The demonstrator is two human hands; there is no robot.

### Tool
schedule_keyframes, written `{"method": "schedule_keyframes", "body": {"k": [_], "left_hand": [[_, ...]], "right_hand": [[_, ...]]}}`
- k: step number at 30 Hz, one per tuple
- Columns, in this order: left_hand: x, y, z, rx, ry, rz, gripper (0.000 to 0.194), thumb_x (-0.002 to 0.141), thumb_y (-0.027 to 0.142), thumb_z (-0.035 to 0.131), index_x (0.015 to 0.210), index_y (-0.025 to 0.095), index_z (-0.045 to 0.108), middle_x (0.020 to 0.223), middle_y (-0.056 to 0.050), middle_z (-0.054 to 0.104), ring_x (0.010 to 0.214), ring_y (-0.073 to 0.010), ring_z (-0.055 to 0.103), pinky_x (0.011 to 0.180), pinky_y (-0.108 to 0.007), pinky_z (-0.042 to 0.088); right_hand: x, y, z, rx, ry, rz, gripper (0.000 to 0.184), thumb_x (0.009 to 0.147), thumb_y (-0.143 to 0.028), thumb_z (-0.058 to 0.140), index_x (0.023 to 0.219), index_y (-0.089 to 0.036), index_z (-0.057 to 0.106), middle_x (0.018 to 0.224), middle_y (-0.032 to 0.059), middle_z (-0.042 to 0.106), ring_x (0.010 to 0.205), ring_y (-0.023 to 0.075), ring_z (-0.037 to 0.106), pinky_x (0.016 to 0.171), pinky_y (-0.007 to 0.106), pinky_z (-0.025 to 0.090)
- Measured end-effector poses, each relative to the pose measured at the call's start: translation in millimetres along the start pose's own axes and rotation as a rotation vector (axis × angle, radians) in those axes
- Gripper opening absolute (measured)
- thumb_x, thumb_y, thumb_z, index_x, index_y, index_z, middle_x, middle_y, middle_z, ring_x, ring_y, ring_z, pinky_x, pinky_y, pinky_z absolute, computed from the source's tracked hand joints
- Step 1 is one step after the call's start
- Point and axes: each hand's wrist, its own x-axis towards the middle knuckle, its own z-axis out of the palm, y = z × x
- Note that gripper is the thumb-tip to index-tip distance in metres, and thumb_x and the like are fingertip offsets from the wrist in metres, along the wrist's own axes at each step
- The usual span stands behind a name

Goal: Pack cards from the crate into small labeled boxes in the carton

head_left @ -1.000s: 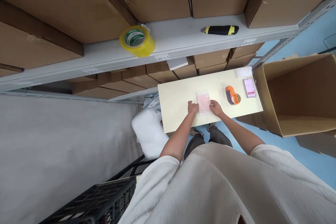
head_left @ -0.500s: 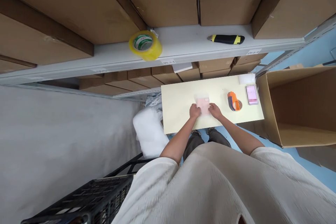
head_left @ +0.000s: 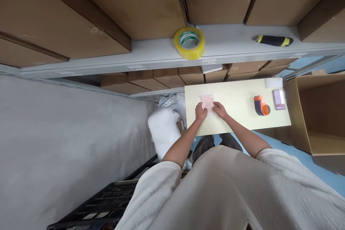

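Observation:
A flat pink packet (head_left: 207,102) with a small pale patch near its top right corner lies on the cream tabletop (head_left: 231,97), and a pale sheet or wrap shows around its edges. My left hand (head_left: 200,111) holds its left edge, thumb on top. At the opposite edge, the fingers of my right hand (head_left: 220,110) close on the packet's right side. Whether the packet rests flat or is slightly lifted, I cannot tell. To the right sits an orange tape dispenser (head_left: 261,105).
A purple blurred pack (head_left: 279,99) and a white stack (head_left: 274,82) lie at the table's right end, beside a large open carton (head_left: 304,115). Overhead, a shelf (head_left: 153,50) bears cartons, yellow tape (head_left: 189,43) and a utility knife (head_left: 273,40). White wrap (head_left: 164,129) and a black crate (head_left: 94,201) are left.
My view has turned left, so the table and shelf appear further right. Both hands stay at the packet's edges, and the packet now sits nearer the table's left end.

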Motion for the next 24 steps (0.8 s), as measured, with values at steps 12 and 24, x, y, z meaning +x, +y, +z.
{"method": "schedule_keyframes", "body": {"k": [12,24], "left_hand": [[40,-32,-68.1,-0.006,-0.003,0.132,0.045,0.087,0.008,0.065,0.13,0.021,0.07,0.143,-0.012,0.07,0.147,-0.0298,0.059,0.132,-0.044,0.04],[41,-26,-85.3,0.103,-0.017,0.084,0.036,0.092,0.013,0.063,0.127,0.022,0.069,0.158,-0.014,0.061,0.155,-0.0274,0.053,0.131,-0.042,0.041]], "right_hand": [[25,-38,72,0.058,-0.016,0.002,0.048,0.086,-0.032,0.069,0.133,-0.024,0.074,0.146,0.0096,0.072,0.135,0.0283,0.067,0.123,0.05,0.052],[29,-46,82,0.13,-0.014,-0.016,0.041,0.083,-0.036,0.078,0.123,-0.027,0.08,0.143,0.0068,0.075,0.139,0.0289,0.066,0.125,0.05,0.05]]}}
